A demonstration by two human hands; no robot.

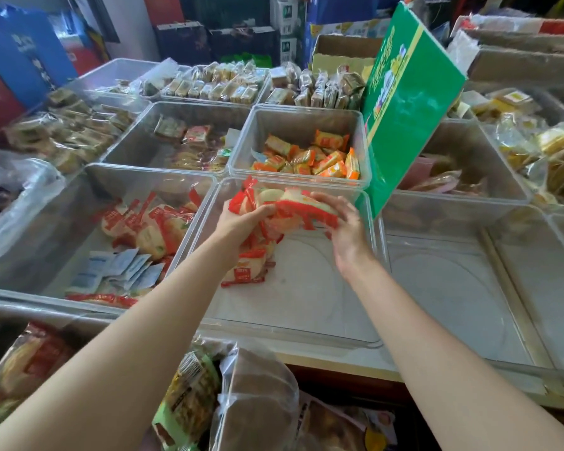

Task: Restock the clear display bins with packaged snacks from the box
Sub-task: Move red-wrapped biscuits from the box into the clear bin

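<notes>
Now | left hand (241, 222) and right hand (342, 229): fingers curled round red-wrapped snack packs (287, 206) | over clear bin (293, 333), far-left corner | more packs (248, 268) beneath.

Display counter (332, 361) carries grid of clear plastic bins, edge to edge; pale top and wood-toned front edge visible at lower centre of frame. Centre bin (293, 307): few red-and-white snack packs at its far left corner. Bin left of it (88, 229): more red-and-white packs, pale blue sachets. Bin behind centre (300, 131): orange-wrapped snacks. Lower right bin (453, 288): bare floor showing. Upper rows: bins of brown and yellowish wrapped cakes. Green carton (407, 102) stands tilted among bins, upper right.
</notes>
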